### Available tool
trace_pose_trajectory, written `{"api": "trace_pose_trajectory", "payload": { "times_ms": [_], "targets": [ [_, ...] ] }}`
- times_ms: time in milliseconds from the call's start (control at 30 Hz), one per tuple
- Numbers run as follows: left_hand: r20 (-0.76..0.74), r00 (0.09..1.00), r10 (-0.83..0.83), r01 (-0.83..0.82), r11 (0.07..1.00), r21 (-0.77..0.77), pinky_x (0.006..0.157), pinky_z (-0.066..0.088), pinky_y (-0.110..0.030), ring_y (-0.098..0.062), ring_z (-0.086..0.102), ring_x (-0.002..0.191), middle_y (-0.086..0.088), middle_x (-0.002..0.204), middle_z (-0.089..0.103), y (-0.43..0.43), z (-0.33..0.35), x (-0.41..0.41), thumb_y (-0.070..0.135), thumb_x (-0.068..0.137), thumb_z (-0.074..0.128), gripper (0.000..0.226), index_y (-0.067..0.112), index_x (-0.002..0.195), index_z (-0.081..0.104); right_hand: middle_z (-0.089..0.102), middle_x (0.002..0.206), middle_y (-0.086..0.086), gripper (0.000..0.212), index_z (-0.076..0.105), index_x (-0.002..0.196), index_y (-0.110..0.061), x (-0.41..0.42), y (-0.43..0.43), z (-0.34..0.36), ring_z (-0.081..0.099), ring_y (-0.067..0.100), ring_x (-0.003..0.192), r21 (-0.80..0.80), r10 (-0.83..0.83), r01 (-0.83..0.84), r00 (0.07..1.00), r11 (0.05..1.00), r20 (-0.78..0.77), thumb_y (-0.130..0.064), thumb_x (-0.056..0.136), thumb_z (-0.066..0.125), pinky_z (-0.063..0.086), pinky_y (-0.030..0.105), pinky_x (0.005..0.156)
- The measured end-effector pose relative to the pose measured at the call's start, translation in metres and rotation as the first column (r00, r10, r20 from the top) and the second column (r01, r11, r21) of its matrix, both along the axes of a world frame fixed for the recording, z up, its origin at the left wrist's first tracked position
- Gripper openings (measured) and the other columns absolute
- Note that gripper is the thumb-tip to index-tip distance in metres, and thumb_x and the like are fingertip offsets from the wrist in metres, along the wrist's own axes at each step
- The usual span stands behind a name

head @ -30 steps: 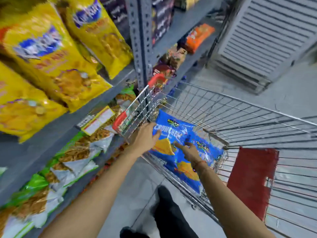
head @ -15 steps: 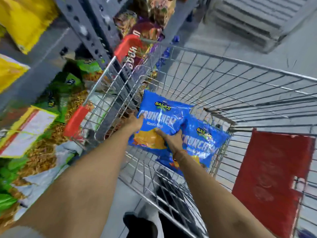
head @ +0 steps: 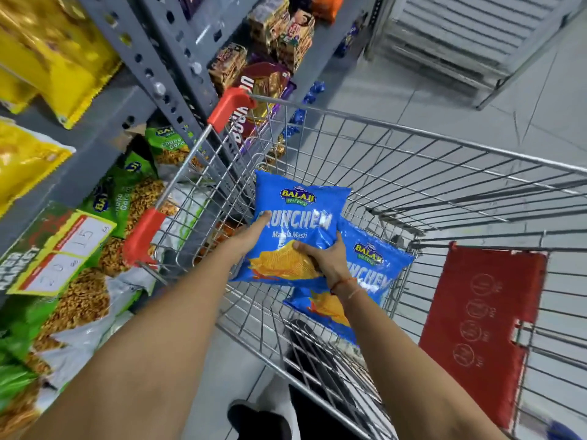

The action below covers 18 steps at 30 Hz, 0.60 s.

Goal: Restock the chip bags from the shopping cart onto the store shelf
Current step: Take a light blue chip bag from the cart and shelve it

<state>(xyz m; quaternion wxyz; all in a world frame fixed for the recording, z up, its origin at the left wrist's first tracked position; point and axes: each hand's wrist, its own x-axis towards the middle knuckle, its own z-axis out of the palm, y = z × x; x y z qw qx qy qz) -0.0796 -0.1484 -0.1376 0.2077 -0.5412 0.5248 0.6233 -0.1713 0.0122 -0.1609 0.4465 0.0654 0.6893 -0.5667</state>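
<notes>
A blue chip bag (head: 298, 214) is lifted inside the wire shopping cart (head: 413, 134). My left hand (head: 251, 236) grips the bag's left edge. Its lower right corner is in my right hand (head: 324, 258). Under my right wrist a second blue chip bag (head: 368, 274) lies against the cart's near end, partly covered by the first. The grey store shelf (head: 104, 122) stands to the left, with yellow bags (head: 60, 49) on an upper level and green bags (head: 104, 198) below.
Red corner guards (head: 230, 106) sit on the cart's rim next to the shelf upright. A red child-seat flap (head: 482, 328) hangs at the cart's near right. Brown and purple snack packs (head: 263, 77) fill shelves farther along. A grey slatted rack (head: 460, 36) stands behind. My dark shoe (head: 254, 417) is on the floor.
Both hands have closed on the top blue bag and raised it off the second one. The view has tilted down and drawn nearer to the cart.
</notes>
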Motion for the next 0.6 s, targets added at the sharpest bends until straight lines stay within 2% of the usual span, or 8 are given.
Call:
{"api": "trace_pose_trajectory", "payload": {
  "times_ms": [133, 200, 233, 300, 433, 467, 567, 600],
  "targets": [
    [-0.165, 0.985, 0.049, -0.062, 0.996, -0.070, 0.110, 0.032, -0.052, -0.030, 0.043, 0.130, -0.008, 0.150, 0.036, 0.003, 0.033, 0.006, 0.091, 0.046, 0.049, 0.123, 0.019, 0.144, 0.027, 0.057, 0.128, 0.006, 0.098, 0.029, 0.142, -0.015, -0.015, 0.009, 0.043, 0.063, 0.029, 0.108, -0.052, 0.008, -0.009, 0.999, 0.999, -0.034, -0.013, 0.062, 0.087, 0.056, 0.045, 0.089],
    [-0.239, 0.966, 0.095, -0.122, 0.987, -0.102, 0.107, 0.038, -0.049, -0.027, 0.050, 0.124, -0.006, 0.145, 0.043, 0.006, 0.049, 0.008, 0.091, 0.037, 0.056, 0.130, 0.019, 0.142, 0.029, 0.063, 0.112, -0.004, 0.080, 0.040, 0.125, -0.023, -0.023, 0.010, 0.067, 0.068, 0.015, 0.092, -0.098, 0.016, -0.024, 0.997, 0.995, -0.082, -0.014, 0.062, 0.087, 0.061, 0.029, 0.070],
    [-0.284, 0.953, 0.102, -0.145, 0.980, -0.136, 0.105, 0.041, -0.047, -0.024, 0.053, 0.121, -0.002, 0.141, 0.047, 0.009, 0.062, 0.011, 0.090, 0.038, 0.057, 0.127, 0.021, 0.141, 0.030, 0.064, 0.103, -0.011, 0.071, 0.043, 0.115, -0.029, -0.025, 0.012, 0.085, 0.069, 0.009, 0.082, -0.137, 0.012, -0.028, 0.993, 0.990, -0.114, -0.012, 0.062, 0.087, 0.059, 0.022, 0.061],
    [-0.364, 0.925, 0.112, -0.175, 0.974, -0.144, 0.099, 0.045, -0.043, -0.018, 0.057, 0.115, 0.005, 0.135, 0.053, 0.008, 0.077, 0.012, 0.089, 0.038, 0.060, 0.123, 0.026, 0.140, 0.031, 0.070, 0.091, -0.017, 0.061, 0.052, 0.104, -0.031, -0.030, 0.009, 0.106, 0.072, 0.005, 0.074, -0.214, 0.015, -0.045, 0.990, 0.976, -0.139, -0.006, 0.061, 0.086, 0.057, 0.019, 0.057],
    [-0.596, 0.798, 0.092, -0.226, 0.962, -0.154, 0.098, 0.048, -0.049, -0.021, 0.063, 0.109, -0.003, 0.132, 0.058, 0.012, 0.150, 0.018, 0.074, 0.050, 0.071, 0.105, 0.027, 0.137, 0.036, 0.075, 0.096, -0.004, 0.063, 0.057, 0.108, -0.022, -0.031, 0.005, 0.180, 0.074, 0.011, 0.082, -0.327, 0.000, -0.077, 0.973, 0.942, -0.230, -0.004, 0.056, 0.087, 0.058, 0.023, 0.063],
    [-0.643, 0.764, 0.061, -0.228, 0.957, -0.180, 0.093, 0.052, -0.046, -0.021, 0.065, 0.106, -0.003, 0.127, 0.061, 0.013, 0.172, 0.021, 0.068, 0.054, 0.072, 0.095, 0.028, 0.134, 0.040, 0.074, 0.100, -0.001, 0.062, 0.057, 0.109, -0.021, -0.030, 0.004, 0.199, 0.074, 0.013, 0.083, -0.347, -0.011, -0.082, 0.966, 0.934, -0.257, -0.004, 0.057, 0.087, 0.059, 0.025, 0.065],
    [-0.743, 0.667, -0.063, -0.248, 0.921, -0.301, 0.069, 0.057, -0.021, -0.006, 0.069, 0.092, 0.014, 0.109, 0.066, 0.017, 0.238, 0.035, 0.050, 0.069, 0.072, 0.050, 0.042, 0.113, 0.049, 0.073, 0.106, 0.001, 0.069, 0.057, 0.116, -0.018, -0.023, -0.001, 0.259, 0.074, 0.015, 0.086, -0.419, -0.020, -0.132, 0.940, 0.898, -0.340, -0.009, 0.056, 0.089, 0.058, 0.024, 0.062],
    [-0.762, 0.641, -0.090, -0.264, 0.907, -0.329, 0.068, 0.057, -0.019, -0.003, 0.068, 0.092, 0.017, 0.108, 0.065, 0.018, 0.259, 0.041, 0.047, 0.069, 0.071, 0.048, 0.043, 0.112, 0.048, 0.073, 0.106, 0.000, 0.069, 0.057, 0.117, -0.019, -0.019, -0.003, 0.279, 0.074, 0.014, 0.086, -0.445, -0.019, -0.157, 0.931, 0.882, -0.365, -0.010, 0.057, 0.089, 0.058, 0.023, 0.061]
  ]
}}
